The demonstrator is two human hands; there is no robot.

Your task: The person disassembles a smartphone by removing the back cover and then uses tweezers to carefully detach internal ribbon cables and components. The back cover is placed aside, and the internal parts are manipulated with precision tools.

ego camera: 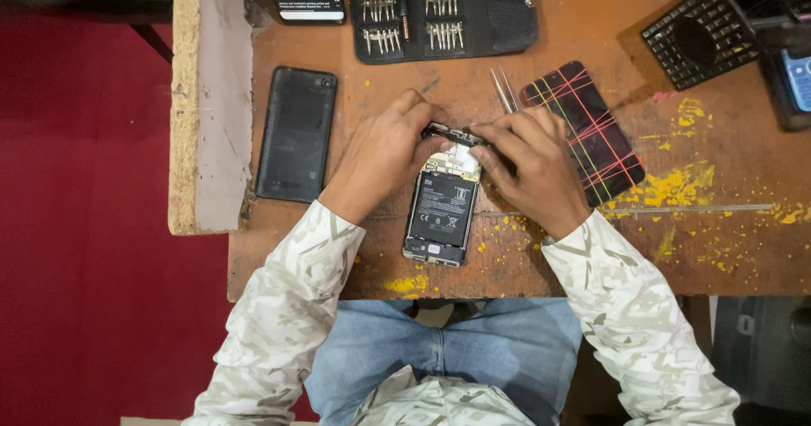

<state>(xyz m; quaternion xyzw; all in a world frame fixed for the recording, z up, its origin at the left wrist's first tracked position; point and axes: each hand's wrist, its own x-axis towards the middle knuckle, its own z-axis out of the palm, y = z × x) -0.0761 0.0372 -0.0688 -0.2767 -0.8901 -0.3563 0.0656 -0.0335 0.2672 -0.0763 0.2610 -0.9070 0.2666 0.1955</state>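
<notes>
On scuffed, yellow-flecked wooden table (pixel 718 248) above red floor (pixel 84 265), both hands' grip clasping opened phone (pixel 443 206).

Long sleeves in pale camouflage pattern (beige, grey and cream patches), cuffs at the wrists, blue denim jeans, bare hands.

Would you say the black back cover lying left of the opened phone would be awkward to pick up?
Probably a little. The back cover lies flat on the wooden table, so fingers must catch an edge. It looks thin, so likely light and slightly flexible. Its smooth face may be slippery.
</notes>
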